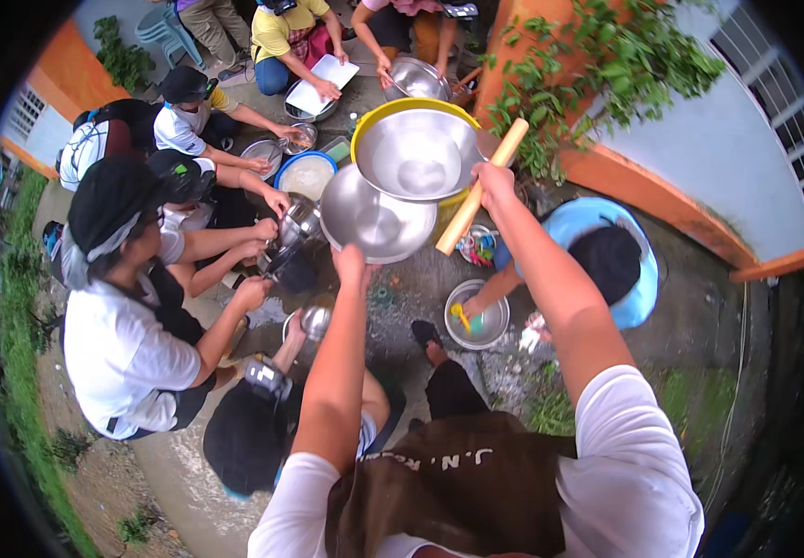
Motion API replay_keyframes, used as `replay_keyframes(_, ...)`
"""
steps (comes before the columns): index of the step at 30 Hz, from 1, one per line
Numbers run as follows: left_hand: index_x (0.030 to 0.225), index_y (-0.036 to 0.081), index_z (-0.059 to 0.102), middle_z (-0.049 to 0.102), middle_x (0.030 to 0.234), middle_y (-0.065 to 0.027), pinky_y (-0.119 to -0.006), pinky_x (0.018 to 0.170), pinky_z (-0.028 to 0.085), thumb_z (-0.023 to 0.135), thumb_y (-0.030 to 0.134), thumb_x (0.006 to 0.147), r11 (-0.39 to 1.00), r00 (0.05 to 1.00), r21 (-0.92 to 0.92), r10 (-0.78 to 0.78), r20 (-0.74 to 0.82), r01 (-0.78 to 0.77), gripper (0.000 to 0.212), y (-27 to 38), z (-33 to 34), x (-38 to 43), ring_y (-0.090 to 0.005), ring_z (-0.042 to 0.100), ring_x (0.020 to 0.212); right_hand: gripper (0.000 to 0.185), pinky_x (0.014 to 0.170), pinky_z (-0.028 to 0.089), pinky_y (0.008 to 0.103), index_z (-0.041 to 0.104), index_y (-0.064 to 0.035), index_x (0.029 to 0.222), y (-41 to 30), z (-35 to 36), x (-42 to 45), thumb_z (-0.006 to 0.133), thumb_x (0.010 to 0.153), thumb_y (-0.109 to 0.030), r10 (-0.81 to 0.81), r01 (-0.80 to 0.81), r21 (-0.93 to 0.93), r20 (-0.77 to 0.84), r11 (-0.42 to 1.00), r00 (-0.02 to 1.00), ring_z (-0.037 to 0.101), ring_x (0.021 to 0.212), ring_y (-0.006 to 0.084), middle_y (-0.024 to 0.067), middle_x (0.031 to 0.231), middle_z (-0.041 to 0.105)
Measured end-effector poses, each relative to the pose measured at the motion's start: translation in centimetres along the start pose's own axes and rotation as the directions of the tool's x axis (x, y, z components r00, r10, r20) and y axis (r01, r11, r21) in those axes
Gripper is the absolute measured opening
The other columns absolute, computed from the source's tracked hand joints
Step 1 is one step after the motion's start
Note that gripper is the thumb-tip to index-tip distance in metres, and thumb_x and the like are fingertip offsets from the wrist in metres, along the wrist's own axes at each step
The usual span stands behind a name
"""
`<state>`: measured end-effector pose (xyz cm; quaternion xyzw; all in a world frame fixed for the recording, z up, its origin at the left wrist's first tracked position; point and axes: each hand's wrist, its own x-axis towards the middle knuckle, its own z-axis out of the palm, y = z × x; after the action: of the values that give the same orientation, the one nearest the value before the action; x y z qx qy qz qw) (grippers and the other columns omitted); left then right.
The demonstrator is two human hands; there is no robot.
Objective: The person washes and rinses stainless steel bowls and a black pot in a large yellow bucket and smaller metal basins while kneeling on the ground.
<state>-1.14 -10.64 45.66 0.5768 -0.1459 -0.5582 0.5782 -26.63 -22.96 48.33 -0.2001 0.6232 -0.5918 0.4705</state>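
My left hand (351, 268) grips the near rim of a steel mixing bowl (374, 220), held tilted in front of me. My right hand (494, 183) is closed around a wooden rolling pin (481, 188) and is at the right rim of a second steel bowl (417, 155). That second bowl overlaps the far right part of the first. Behind both is a large yellow tub (416, 104), mostly hidden by the bowls. The fingertips of both hands are partly hidden.
Several people crouch or stand on the left and beyond, handling bowls and trays. A blue-rimmed basin (306, 176) holds cloudy liquid. At right, a person reaches into a metal basin (477, 335) with a yellow scoop. A leafy plant (625, 70) overhangs an orange-trimmed wall.
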Motion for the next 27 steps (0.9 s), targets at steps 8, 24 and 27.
replay_keyframes(8, 0.123, 0.008, 0.032, 0.058, 0.096, -0.0182, -0.04, 0.039, 0.054, 0.038, 0.007, 0.079, 0.993, 0.978, 0.045, 0.099, 0.186, -0.109, 0.044, 2.9, 0.4, -11.5, -0.0308, 0.064, 0.067, 0.012, 0.041, 0.041, 0.033, 0.051, 0.0031, 0.067, -1.8, -8.6, -16.9, 0.061, 0.061, 0.001, 0.072, -0.072, 0.021, 0.011, 0.997, 0.997, 0.049, 0.046, 0.0202, 0.0082, 0.059, 0.049)
replay_keyframes(24, 0.12, -0.003, 0.042, 0.052, 0.114, -0.0145, -0.038, 0.082, 0.048, 0.051, 0.011, 0.086, 0.965, 0.865, 0.253, -0.179, 0.468, 0.063, 0.037, -16.1, -14.5, -38.5, -0.0267, 0.056, 0.099, 0.025, 0.049, 0.045, 0.0348, 0.053, 0.0046, 0.08, 8.2, -38.7, -50.9, 0.063, 0.063, -0.011, -0.09, -0.059, -0.329, -0.418, 0.942, 0.904, 0.057, 0.053, 0.0232, 0.0144, 0.063, 0.057)
replay_keyframes(27, 0.124, 0.0, 0.038, 0.049, 0.119, -0.0134, -0.038, 0.087, 0.046, 0.05, 0.014, 0.087, 0.933, 0.796, 0.317, -0.32, 0.515, 0.17, 0.041, -21.5, -14.4, -43.0, -0.0256, 0.053, 0.104, 0.028, 0.053, 0.048, 0.0377, 0.053, 0.007, 0.08, 10.5, -45.5, -54.5, 0.063, 0.064, -0.014, 0.068, -0.189, -0.164, -0.552, 0.968, 0.831, 0.061, 0.057, 0.0308, 0.0207, 0.065, 0.059)
